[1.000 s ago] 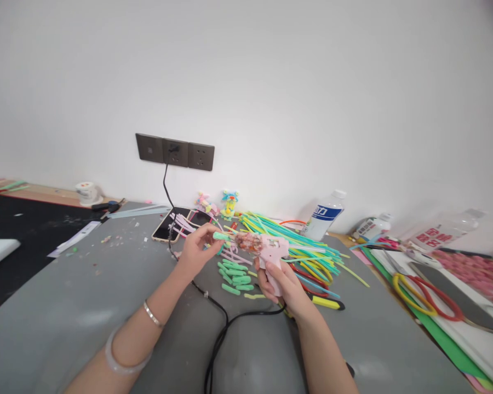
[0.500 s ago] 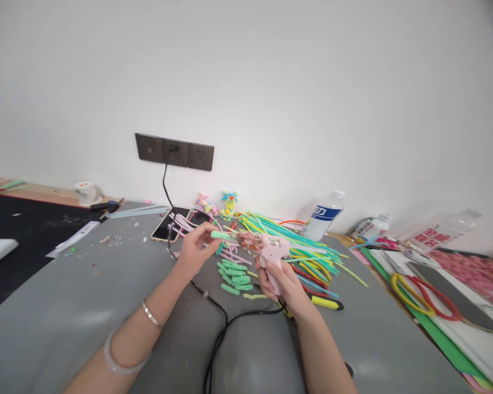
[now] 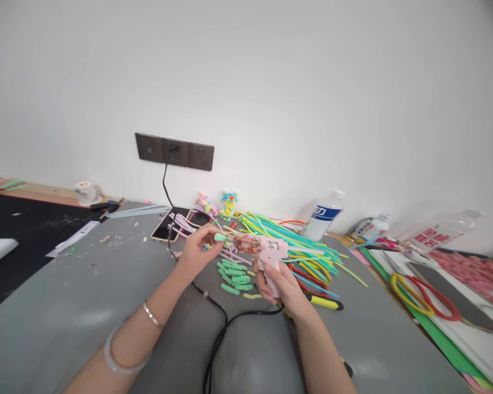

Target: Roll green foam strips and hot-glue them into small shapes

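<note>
My right hand (image 3: 280, 284) is wrapped around the handle of a pink glue gun (image 3: 271, 250), whose nozzle points left and is crusted with brownish glue. A clear glue stick (image 3: 306, 251) juts from its back. Between the fingertips of my left hand (image 3: 199, 249) is a short green pipe cleaner piece (image 3: 220, 237), right at the nozzle; I cannot tell whether they touch. Below lie several cut green pipe cleaner pieces (image 3: 235, 274) in a small heap. Long yellow and teal pipe cleaners (image 3: 308, 249) are spread behind the glue gun.
A black cord (image 3: 222, 342) crosses the grey table (image 3: 164, 334). Phones (image 3: 164, 225) lie under lilac pipe cleaners. Two small figures (image 3: 229, 205) stand by the wall. A white bottle (image 3: 322, 216), a yellow cutter (image 3: 326, 302) and scissors (image 3: 419, 293) are at the right.
The glue gun has shifted slightly left. The green piece in my left hand now looks shorter from this angle, as my fingers have turned it at the nozzle.
</note>
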The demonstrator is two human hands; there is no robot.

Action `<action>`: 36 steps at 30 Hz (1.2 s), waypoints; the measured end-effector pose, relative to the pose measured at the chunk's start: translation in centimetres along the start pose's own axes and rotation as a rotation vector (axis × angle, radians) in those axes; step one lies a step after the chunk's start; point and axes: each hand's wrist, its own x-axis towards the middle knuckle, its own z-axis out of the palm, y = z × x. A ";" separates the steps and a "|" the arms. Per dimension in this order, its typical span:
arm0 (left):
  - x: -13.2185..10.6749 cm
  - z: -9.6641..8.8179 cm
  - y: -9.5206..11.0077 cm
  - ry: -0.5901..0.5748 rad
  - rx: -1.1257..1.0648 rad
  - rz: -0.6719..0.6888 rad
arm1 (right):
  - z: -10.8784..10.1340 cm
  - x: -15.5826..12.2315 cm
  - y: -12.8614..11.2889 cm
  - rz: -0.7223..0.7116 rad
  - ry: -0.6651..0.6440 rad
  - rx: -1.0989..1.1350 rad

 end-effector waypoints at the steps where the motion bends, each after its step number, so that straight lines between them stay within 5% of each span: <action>1: 0.0 0.0 0.0 0.002 0.000 0.001 | 0.0 0.0 0.0 0.001 0.001 -0.004; 24: 0.0 -0.3 -0.3 0.034 -0.029 0.056 | -0.6 0.2 0.3 -0.022 0.027 -0.008; 36: -0.2 0.0 0.2 -0.039 0.157 0.093 | -0.5 -0.1 0.2 -0.028 -0.008 0.006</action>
